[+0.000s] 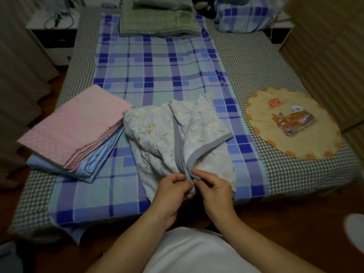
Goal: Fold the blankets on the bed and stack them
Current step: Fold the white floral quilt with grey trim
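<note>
At the near edge of the bed, the floral blanket (pixel 177 134) lies crumpled, grey binding running down to the grip. Left hand (pixel 173 191) and right hand (pixel 213 189) each pinch that binding, fingers curled on it, hands nearly touching. Step, I'd judge: finding/matching corners before the 1st fold. Next move prob. needs hands drawn apart to spread the cloth flat. Cloth looks soft, quilted, white w/ pale flowers. Left of the grip: pink blanket (pixel 78 127) folded atop blue blanket (pixel 98 160), stack waiting. Right: round yellow mat (pixel 291 123).
</note>
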Motion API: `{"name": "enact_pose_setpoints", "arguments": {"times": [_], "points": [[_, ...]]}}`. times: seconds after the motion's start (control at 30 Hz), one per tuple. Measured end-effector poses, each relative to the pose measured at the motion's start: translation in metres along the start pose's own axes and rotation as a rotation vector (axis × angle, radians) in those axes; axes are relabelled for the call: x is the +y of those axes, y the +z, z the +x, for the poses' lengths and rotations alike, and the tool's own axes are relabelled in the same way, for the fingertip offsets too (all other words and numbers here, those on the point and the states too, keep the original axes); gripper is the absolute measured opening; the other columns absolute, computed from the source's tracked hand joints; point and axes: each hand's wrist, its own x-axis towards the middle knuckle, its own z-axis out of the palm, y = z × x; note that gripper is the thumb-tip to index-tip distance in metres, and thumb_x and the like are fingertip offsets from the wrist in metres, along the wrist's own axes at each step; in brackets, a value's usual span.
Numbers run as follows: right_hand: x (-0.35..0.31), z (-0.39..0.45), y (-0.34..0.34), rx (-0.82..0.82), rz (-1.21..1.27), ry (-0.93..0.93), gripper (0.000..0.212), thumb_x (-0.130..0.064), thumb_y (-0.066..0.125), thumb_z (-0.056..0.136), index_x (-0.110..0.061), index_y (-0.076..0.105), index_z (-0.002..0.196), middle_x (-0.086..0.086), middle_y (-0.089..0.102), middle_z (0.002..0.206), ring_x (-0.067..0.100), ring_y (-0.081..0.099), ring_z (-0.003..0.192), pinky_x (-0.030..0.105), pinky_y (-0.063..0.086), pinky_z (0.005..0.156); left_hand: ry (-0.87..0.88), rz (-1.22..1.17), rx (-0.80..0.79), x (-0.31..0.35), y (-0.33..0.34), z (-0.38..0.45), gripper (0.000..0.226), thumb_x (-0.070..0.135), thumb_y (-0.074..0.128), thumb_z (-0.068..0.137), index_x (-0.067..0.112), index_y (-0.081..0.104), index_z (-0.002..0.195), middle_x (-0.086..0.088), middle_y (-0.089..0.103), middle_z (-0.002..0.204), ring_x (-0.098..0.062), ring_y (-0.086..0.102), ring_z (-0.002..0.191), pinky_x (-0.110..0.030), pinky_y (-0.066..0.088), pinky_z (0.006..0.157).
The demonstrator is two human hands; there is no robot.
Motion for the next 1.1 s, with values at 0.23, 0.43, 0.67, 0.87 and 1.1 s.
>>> {"name": "enact_pose_setpoints", "arguments": {"times": [0.23, 0.43, 0.67, 0.87, 1.1], "points": [[-0.004, -0.005, 0.002, -0.094, 0.002, -0.070, 0.039, -0.003, 0.068, 0.090, -0.037, 0.070, 0.110, -0.013, 0.073, 0.109, 0.001, 0.068, 0.105, 0.024, 0.052, 0.096, -0.018, -0.057, -0.039, 0.004, -0.003, -0.002, 0.017, -0.008, 0.060, 0.089, -0.002, 0.066, 0.104, -0.014, 0.071, 0.087, -0.016, 0.067, 0.075, -0.023, 0.056, 0.068], [-0.008, -0.007, 0.000, -0.221, 0.018, -0.011, 0.043, -0.005, 0.066, 0.092, -0.024, 0.062, 0.131, -0.017, 0.066, 0.123, -0.007, 0.059, 0.115, 0.015, 0.046, 0.100, -0.080, -0.452, -0.090, 0.012, -0.008, -0.006, 0.019, 0.002, 0.048, 0.100, -0.003, 0.066, 0.103, -0.012, 0.073, 0.082, -0.015, 0.072, 0.075, -0.032, 0.056, 0.076], [-0.007, -0.007, 0.006, -0.180, 0.175, 0.083, 0.041, -0.001, 0.072, 0.086, -0.024, 0.067, 0.120, -0.009, 0.074, 0.109, 0.002, 0.067, 0.105, 0.018, 0.052, 0.089, -0.024, -0.366, -0.025, 0.009, -0.006, -0.012, 0.011, -0.005, 0.053, 0.096, -0.004, 0.064, 0.095, -0.017, 0.073, 0.085, -0.021, 0.073, 0.081, -0.028, 0.060, 0.070], [-0.005, -0.008, 0.007, 0.015, -0.113, -0.057, 0.021, -0.016, 0.069, 0.091, -0.024, 0.075, 0.110, -0.015, 0.074, 0.096, -0.005, 0.068, 0.090, 0.022, 0.057, 0.083, 0.072, -0.268, 0.095, 0.002, 0.001, -0.015, 0.007, 0.001, 0.056, 0.097, -0.004, 0.061, 0.099, -0.026, 0.068, 0.092, -0.028, 0.070, 0.088, -0.030, 0.059, 0.077], [-0.001, -0.010, 0.006, -0.013, -0.180, -0.179, 0.024, -0.013, 0.070, 0.090, -0.021, 0.076, 0.112, -0.014, 0.075, 0.100, -0.004, 0.069, 0.092, 0.026, 0.058, 0.085, 0.038, -0.286, 0.039, 0.006, 0.000, -0.014, 0.016, 0.003, 0.052, 0.099, -0.003, 0.065, 0.103, -0.021, 0.073, 0.098, -0.024, 0.070, 0.087, -0.034, 0.057, 0.081]]}}
